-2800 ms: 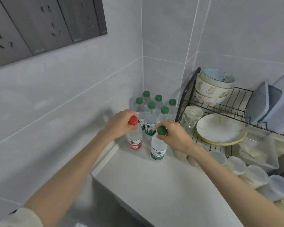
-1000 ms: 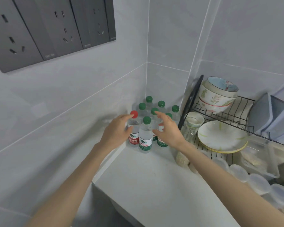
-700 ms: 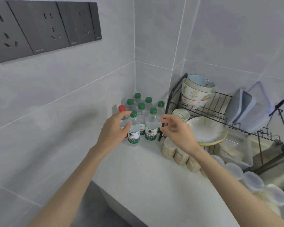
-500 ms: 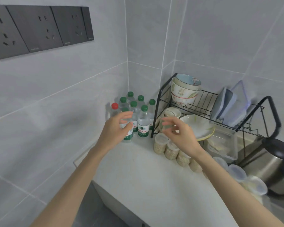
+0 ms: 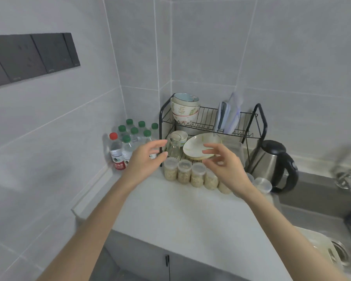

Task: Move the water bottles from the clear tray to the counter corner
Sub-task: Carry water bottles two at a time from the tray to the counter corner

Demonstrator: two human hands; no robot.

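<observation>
Head view: both hands have come off the water bottles (image 5: 134, 136) and drawn back toward the person. 2.8 s ago each gripped a bottle by its cap; now neither grips anything. View has also swung right, taking in the dish rack (image 5: 211, 116) and kettle (image 5: 272, 159).

Bottles: tight upright cluster in the back-left corner of the counter (image 5: 170, 209), against the wall tiles, just left of the rack. Red-capped bottle (image 5: 116, 153) at the cluster's front-left, the rest green-capped.

Reading: that pair is delivered, hands probably going back for more. Clear tray not in view, so what remains cannot be counted.

Left hand (image 5: 145, 159): fingers spread and loosely curved, thumb apart, empty. It hangs in front of the cluster's front bottles and hides part of them; contact looks unlikely, not certain.

Right hand (image 5: 223, 163): likewise loose-fingered and empty — in the air above the row of grain jars (image 5: 183, 171), touching nothing.
</observation>
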